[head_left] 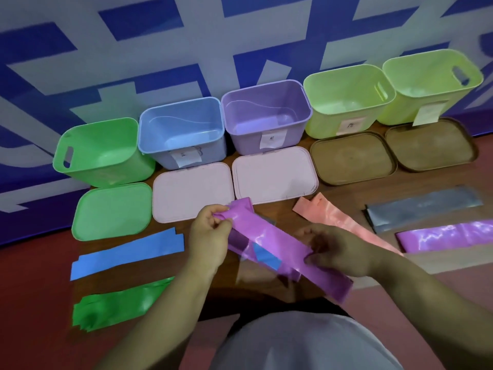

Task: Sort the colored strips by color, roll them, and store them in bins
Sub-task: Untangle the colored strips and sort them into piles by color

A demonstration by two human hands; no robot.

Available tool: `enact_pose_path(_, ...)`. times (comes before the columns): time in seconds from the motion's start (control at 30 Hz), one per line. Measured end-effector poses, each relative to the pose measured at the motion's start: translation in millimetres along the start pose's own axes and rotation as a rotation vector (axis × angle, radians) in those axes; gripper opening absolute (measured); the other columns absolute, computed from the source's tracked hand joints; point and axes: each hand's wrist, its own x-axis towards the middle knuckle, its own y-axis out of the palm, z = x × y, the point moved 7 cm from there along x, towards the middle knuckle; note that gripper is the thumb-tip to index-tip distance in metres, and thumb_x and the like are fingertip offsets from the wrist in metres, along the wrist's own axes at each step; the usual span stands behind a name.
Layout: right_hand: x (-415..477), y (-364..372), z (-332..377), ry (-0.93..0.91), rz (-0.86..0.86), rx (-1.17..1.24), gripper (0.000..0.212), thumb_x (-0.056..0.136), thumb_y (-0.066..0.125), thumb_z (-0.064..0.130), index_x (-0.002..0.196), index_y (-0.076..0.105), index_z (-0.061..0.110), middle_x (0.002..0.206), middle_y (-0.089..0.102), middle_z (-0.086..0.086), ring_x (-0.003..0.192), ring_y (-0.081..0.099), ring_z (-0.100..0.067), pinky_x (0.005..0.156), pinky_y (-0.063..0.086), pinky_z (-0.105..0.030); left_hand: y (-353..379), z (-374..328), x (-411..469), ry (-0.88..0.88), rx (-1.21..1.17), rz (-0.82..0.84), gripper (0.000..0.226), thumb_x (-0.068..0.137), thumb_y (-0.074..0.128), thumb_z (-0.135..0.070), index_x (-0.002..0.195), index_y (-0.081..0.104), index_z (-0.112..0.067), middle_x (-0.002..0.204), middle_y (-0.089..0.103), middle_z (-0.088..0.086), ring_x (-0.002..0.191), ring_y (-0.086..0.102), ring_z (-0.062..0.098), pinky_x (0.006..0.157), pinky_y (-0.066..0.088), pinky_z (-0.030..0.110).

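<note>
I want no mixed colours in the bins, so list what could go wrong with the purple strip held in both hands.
1. A blue piece shows just under the purple strip; it might get rolled in and land in the purple bin.
2. The left hand and right hand pinch it, but its near end hangs free past the right hand, so the roll may start crooked.

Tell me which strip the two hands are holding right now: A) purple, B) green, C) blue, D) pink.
A: the left hand pinches the far end of the purple strip and the right hand grips it nearer the other end; the blue strip and green strip lie flat at left.
</note>
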Motion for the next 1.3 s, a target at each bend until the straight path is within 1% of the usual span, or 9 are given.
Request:
enact_pose_path(0.17,-13.5,-24.1,-0.1,0.025,-0.045,-0.046,0.038,0.085,0.069,-0.002,0.113,0.063,0.023,0.083,0.069,0.007,0.069,0.060,-0.003,0.065,0.047,-0.017,10.5,5.9,-4.6,0.007,0.038,0.015,0.031,0.087,0.067,-0.008,0.092,0.066,-0.039,0.092,0.074,0.003,0.093,0.070,0.027,0.079,0.057,0.054)
enact_pose_path(0.33,-16.1,-71.6,-18.3,0.025,-0.121,-0.251,0.039,0.082,0.075,0.016,0.109,0.061,0.041,0.087,0.070,0.007,0.069,0.064,-0.005,0.066,0.050,-0.020,46.1,12.6,-14.2,0.016,0.082,-0.023,0.027,0.075,0.065,-0.017,0.091,0.067,-0.038,0.085,0.071,0.013,0.084,0.069,0.032,0.080,0.055,0.052)
enact_pose_path(0.53,-34.8,-145.5,-57.3,-0.002,-0.054,-0.412,0.035,0.081,0.075,0.013,0.089,0.060,0.044,0.071,0.067,0.023,0.063,0.062,0.002,0.058,0.040,-0.006,129.5,20.8,-43.1,0.010,0.117,-0.095,0.026,0.078,0.066,-0.006,0.090,0.065,-0.028,0.061,0.054,-0.005,0.053,0.047,0.010,0.056,0.039,0.028)
enact_pose_path(0.67,-58.0,-212.5,-101.6,0.025,0.012,-0.549,0.021,0.079,0.072,0.016,0.091,0.069,0.034,0.084,0.072,0.013,0.071,0.065,-0.001,0.066,0.049,-0.020,218.9,28.9,-79.1,-0.011,0.182,-0.142,0.029,0.078,0.066,-0.001,0.094,0.065,-0.026,0.063,0.052,-0.008,0.049,0.043,0.001,0.052,0.035,0.014)
enact_pose_path(0.8,-92.0,-267.2,-143.0,0.051,0.042,-0.594,0.021,0.080,0.067,0.018,0.082,0.063,0.038,0.084,0.067,0.019,0.075,0.062,0.003,0.069,0.048,-0.018,300.4,32.6,-119.3,-0.040,0.166,-0.126,0.038,0.080,0.062,0.010,0.092,0.063,-0.027,0.065,0.057,-0.009,0.052,0.048,-0.002,0.053,0.036,0.012)
enact_pose_path(0.93,-115.8,-302.0,-180.4,0.099,0.054,-0.617,0.015,0.077,0.065,0.018,0.079,0.064,0.033,0.076,0.066,0.015,0.067,0.061,0.004,0.058,0.047,-0.014,354.6,44.6,-134.3,-0.087,0.218,-0.085,0.041,0.080,0.065,-0.002,0.089,0.064,-0.042,0.078,0.068,-0.019,0.068,0.061,0.002,0.064,0.046,0.022)
enact_pose_path(1.1,-127.3,-329.8,-214.5,0.102,-0.036,-0.687,0.013,0.078,0.063,0.025,0.084,0.066,0.036,0.081,0.066,0.017,0.068,0.063,-0.004,0.063,0.053,-0.027,401.1,43.0,-143.5,-0.087,0.268,-0.030,0.031,0.085,0.066,-0.010,0.091,0.062,-0.040,0.079,0.068,-0.013,0.070,0.063,0.000,0.069,0.051,0.022)
enact_pose_path(1.2,-130.5,-346.4,-227.4,0.132,-0.031,-0.675,0.005,0.077,0.060,0.040,0.081,0.063,0.041,0.079,0.066,0.016,0.068,0.064,-0.006,0.063,0.054,-0.028,421.9,38.4,-143.8,-0.070,0.326,0.008,0.025,0.088,0.065,-0.014,0.097,0.061,-0.037,0.080,0.067,-0.015,0.077,0.064,0.010,0.074,0.051,0.022)
enact_pose_path(1.3,-131.8,-357.6,-242.5,0.209,0.011,-0.698,0.020,0.075,0.057,0.048,0.094,0.064,0.043,0.090,0.071,0.012,0.082,0.069,-0.014,0.073,0.055,-0.032,432.9,35.5,-143.4,-0.094,0.445,0.061,0.033,0.090,0.064,-0.023,0.118,0.057,-0.038,0.088,0.068,-0.018,0.087,0.065,0.008,0.078,0.049,0.017)
